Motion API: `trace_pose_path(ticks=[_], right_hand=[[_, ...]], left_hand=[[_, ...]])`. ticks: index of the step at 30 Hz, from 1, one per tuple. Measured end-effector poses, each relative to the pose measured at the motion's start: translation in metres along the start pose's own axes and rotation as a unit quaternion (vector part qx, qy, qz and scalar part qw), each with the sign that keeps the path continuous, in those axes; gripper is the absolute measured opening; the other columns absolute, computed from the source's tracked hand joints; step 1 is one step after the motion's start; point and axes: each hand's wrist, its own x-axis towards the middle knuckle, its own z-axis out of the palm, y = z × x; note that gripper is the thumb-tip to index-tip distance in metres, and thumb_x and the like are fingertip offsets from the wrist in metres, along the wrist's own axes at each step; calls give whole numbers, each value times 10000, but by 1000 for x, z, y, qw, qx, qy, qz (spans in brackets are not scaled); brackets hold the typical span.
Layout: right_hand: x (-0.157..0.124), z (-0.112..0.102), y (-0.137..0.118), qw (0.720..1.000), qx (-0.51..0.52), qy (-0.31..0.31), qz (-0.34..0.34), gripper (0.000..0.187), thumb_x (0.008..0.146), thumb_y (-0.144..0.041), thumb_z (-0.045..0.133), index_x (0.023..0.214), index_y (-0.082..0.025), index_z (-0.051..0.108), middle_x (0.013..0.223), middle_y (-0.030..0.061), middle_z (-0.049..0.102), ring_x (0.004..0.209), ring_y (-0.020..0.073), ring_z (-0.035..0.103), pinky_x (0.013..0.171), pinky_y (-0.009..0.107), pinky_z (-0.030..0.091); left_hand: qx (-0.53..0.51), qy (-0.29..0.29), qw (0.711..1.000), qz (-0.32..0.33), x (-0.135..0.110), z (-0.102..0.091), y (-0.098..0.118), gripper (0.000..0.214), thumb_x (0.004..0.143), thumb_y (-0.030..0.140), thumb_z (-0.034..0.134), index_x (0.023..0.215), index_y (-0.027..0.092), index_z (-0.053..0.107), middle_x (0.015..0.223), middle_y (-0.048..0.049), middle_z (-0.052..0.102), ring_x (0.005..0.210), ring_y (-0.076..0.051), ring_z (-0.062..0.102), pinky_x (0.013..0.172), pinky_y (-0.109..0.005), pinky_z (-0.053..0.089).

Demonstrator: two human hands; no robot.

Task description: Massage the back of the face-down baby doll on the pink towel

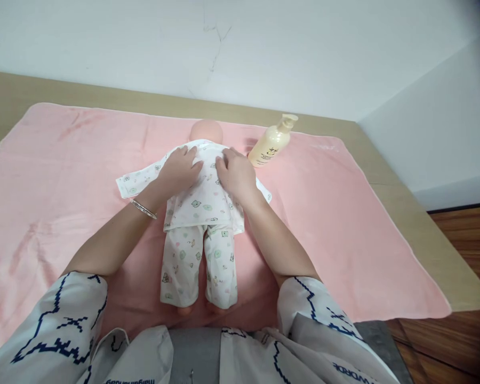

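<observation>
A baby doll (207, 130) lies stretched out on a pink blanket (320, 229), its smooth round head away from me. It wears a white printed shirt (208, 205) and matching trousers (181, 266); small bits of its feet show below the hems. My left hand (180, 170) rests on the shirt's upper left part, thumb apart from the fingers. Opposite it, my right hand (238, 173) lies on the upper right part with its fingers spread. The left sleeve stretches out sideways; my right hand and forearm hide most of the other sleeve.
A cream pump bottle (270, 145) leans to the right on the blanket, just beyond my right hand. Under the blanket is a light wooden table (400, 213). A white wall (144, 53) rises along the table's far edge. Wood flooring (464, 240) shows at right.
</observation>
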Motion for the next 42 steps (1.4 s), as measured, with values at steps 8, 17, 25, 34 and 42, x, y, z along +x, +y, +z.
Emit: trace_pose_path(ticks=[8,17,25,34,42], right_hand=[[-19,5,-32,995,-17,-56,-76,531,1028,-336,376,1535,-185,422,1681,126,266,1580,340,149,1255,633,142],[-18,2,-30,996,-7,-51,-72,558,1025,-340,412,1563,-198,373,1690,119,244,1589,329,117,1254,641,127],[-14,1,-29,996,-16,-36,-75,561,1045,-337,379,1578,-169,335,1690,124,242,1583,312,157,1271,621,100],[-11,-4,-23,990,-24,-68,-125,566,1052,-416,412,1565,-181,369,1699,150,195,1579,361,147,1248,672,133],[13,-28,20,996,-9,49,-68,526,1046,-292,295,1549,-175,400,1673,99,299,1568,249,225,1278,535,196]], left_hand=[[-108,45,993,-10,-5,-35,0,461,965,326,367,1294,143,634,1328,-109,664,1260,-274,588,1137,-444,443],[-106,55,991,-60,-11,-50,2,542,959,363,411,1441,150,540,1526,-100,537,1421,-287,482,1209,-468,375],[-144,102,981,-75,-11,-50,6,505,944,353,461,1385,151,601,1488,-100,581,1405,-271,512,1201,-460,394],[-311,158,936,-52,-18,-50,36,371,942,396,480,1201,231,690,1368,-62,673,1331,-249,584,1163,-432,465],[-380,95,920,-13,39,-32,66,735,1020,502,-39,1504,186,416,1541,-124,515,1422,-220,518,1145,-422,492]])
